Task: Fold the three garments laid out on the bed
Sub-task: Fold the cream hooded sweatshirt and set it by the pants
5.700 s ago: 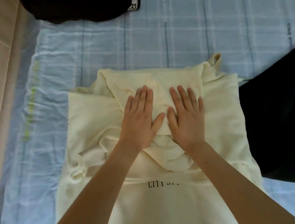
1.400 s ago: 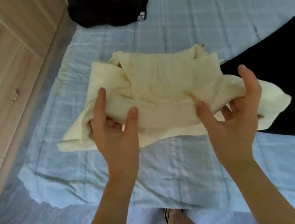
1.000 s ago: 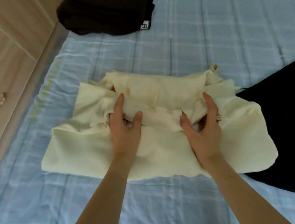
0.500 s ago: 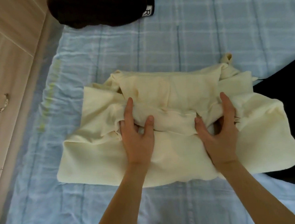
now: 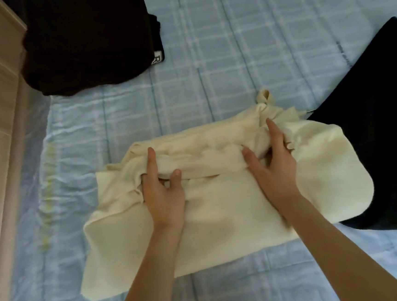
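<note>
With the left hand (image 5: pixel 164 196) and right hand (image 5: pixel 274 165) each pinching a fold of the cream garment (image 5: pixel 222 210) at frame centre, uneven release would probably let the apparently loose upper layers spring open.

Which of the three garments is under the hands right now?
The cream garment at centre; both hands grip its folded edge. The black garment lies apart at upper left, the navy garment at right, neither touched.
</note>
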A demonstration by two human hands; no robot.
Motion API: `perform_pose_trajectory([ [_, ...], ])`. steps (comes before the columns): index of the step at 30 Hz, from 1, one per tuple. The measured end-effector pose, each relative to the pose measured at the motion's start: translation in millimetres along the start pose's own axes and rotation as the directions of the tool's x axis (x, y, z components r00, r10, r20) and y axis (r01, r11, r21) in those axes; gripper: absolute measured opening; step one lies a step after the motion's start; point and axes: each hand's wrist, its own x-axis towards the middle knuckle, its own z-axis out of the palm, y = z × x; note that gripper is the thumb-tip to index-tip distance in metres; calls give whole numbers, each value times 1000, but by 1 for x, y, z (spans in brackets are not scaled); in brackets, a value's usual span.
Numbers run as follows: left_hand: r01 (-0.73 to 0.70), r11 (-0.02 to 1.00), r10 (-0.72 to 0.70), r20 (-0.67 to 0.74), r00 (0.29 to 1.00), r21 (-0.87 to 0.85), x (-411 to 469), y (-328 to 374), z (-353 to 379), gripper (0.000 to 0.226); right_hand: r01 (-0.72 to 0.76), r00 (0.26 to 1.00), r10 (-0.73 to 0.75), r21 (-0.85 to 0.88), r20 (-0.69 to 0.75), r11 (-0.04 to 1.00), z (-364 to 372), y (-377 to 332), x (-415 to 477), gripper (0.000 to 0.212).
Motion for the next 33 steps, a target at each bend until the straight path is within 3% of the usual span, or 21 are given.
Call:
perform_pose_trajectory([
  [5,-46,999,45,-35,998,-15,0,-14,4,71,79,997,-77,-58,23,995,3,9,-2,73],
  [9,-25,971,32,24,999,-237,-6,-4,-9,73,253,962,-248,-22,116,967,-25,-8,10,62],
  [11,-43,985,50,39,998,-170,-13,4,-13,70,369,924,-359,-67,132,927,-36,-15,21,61],
  [13,-167,984,171,71,983,-57,-20,12,-11,68,437,887,-404,-123,225,891,-37,-16,30,60],
  [14,-282,959,278,97,956,32,-22,15,-7,65,457,869,-400,-162,291,874,-34,-14,33,58],
  [16,-486,810,441,206,874,327,-19,16,5,55,491,835,-356,-280,419,825,-27,-5,35,56],
  [18,-496,698,378,322,868,517,-14,13,18,52,511,820,-304,-381,485,770,-19,7,33,58],
  [20,-435,673,245,375,894,598,-8,9,25,57,523,825,-296,-450,482,724,-13,13,34,59],
  [25,-417,618,184,394,901,666,-15,19,27,64,515,806,-237,-447,542,731,-20,-1,32,54],
  [27,-431,655,230,380,896,620,-33,32,31,63,545,812,-328,-426,483,722,-35,-5,29,53],
  [30,-598,558,348,491,798,575,-60,41,51,60,581,812,-474,-555,341,595,-61,11,38,54],
  [33,-618,525,303,551,778,585,-59,32,71,60,474,879,-285,-638,382,607,-75,47,60,57],
])
